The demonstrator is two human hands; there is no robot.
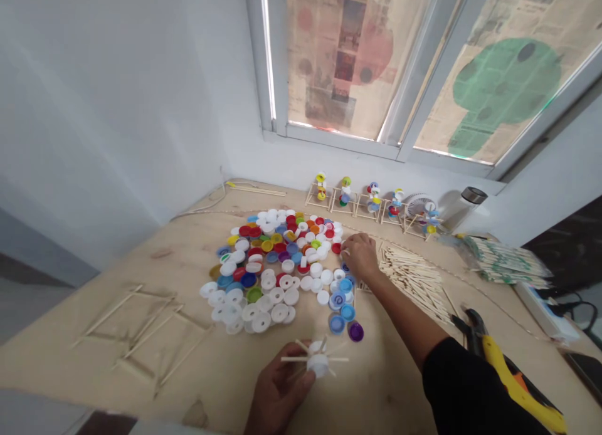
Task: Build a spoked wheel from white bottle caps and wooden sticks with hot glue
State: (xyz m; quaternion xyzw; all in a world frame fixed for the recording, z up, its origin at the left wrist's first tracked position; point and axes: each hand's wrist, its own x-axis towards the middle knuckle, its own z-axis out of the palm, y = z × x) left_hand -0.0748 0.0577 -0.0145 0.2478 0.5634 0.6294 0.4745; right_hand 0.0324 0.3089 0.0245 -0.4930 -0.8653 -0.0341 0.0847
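My left hand [278, 388] is near the table's front edge, closed on a white bottle cap with wooden sticks poking out of it like spokes [318, 360]. My right hand [360, 254] reaches forward to the right edge of a wide pile of coloured bottle caps [277, 269]; its fingers are curled down onto the caps, and what they pinch is hidden. A heap of thin wooden sticks [416, 278] lies just right of that hand.
Stick frames [141, 328] lie flat at the left of the table [197, 385]. Several small cap-and-stick models [371, 200] stand in a row under the window. Yellow-handled pliers [503, 366], stick packets [503, 259], a small fan and a steel bottle are at the right.
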